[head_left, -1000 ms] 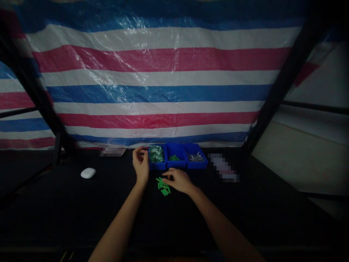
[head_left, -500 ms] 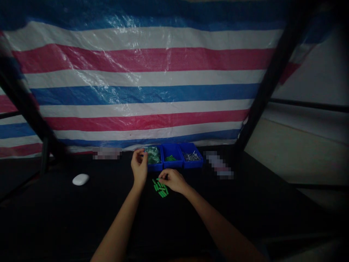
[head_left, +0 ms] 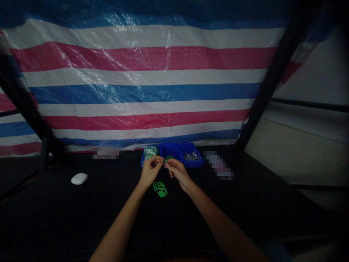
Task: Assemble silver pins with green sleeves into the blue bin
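My left hand and my right hand meet fingertip to fingertip in front of the blue bins. A small green plastic plug shows at the right hand's pinched thumb and finger. The left hand is closed in a pinch too; what lies in it is too small to make out. Below the hands, several loose green plugs lie in a small group on the black table. More green plugs are in the middle bin, partly hidden by my fingers.
The left blue bin holds clear bags with green contents. Metal screws or nails fill part of the right bin. A white mouse-shaped object lies on the table at left. Dark frame posts and a striped sheet stand behind.
My right hand has lifted a green plug from the loose group and moved up. My left hand has come right and down from the left bin to meet it.
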The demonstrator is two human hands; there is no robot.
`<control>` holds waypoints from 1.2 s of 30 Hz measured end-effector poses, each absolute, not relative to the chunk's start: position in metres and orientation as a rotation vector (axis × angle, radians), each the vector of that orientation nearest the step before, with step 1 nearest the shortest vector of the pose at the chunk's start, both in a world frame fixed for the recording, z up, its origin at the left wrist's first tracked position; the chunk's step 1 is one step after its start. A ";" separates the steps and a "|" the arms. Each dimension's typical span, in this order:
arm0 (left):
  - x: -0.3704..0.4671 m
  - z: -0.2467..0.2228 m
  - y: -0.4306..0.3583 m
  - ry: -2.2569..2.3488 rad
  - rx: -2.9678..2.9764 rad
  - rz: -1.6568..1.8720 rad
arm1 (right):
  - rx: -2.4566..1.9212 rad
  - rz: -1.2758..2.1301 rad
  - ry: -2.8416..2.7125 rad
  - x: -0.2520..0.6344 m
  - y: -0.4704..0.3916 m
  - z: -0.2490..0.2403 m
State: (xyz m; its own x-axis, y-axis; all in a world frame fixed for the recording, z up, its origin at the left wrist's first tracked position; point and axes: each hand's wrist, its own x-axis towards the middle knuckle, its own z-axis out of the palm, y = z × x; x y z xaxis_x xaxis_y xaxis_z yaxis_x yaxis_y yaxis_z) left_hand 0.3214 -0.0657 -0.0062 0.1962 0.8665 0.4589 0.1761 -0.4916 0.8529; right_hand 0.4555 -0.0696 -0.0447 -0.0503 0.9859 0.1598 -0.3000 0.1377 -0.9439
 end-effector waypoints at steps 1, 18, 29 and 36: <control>0.322 -0.007 -0.066 0.965 1.825 1.314 | -0.830 1.267 -1.124 0.456 -0.069 -0.045; 0.326 -0.013 -0.061 1.069 1.722 1.226 | -0.839 1.142 -1.189 0.457 -0.067 -0.050; 0.328 -0.019 -0.062 0.961 1.607 1.213 | -0.849 1.193 -1.026 0.467 -0.071 -0.038; 0.331 -0.023 -0.061 0.926 1.604 1.241 | -0.856 1.197 -1.026 0.469 -0.073 -0.032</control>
State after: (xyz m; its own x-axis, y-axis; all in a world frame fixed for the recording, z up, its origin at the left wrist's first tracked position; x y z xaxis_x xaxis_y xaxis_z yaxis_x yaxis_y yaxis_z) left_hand 0.3314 -0.0613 -0.0230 0.2222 0.9219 0.3175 0.0419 -0.3344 0.9415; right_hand 0.4693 -0.0733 -0.0324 0.0567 0.9841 0.1685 -0.3178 0.1778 -0.9314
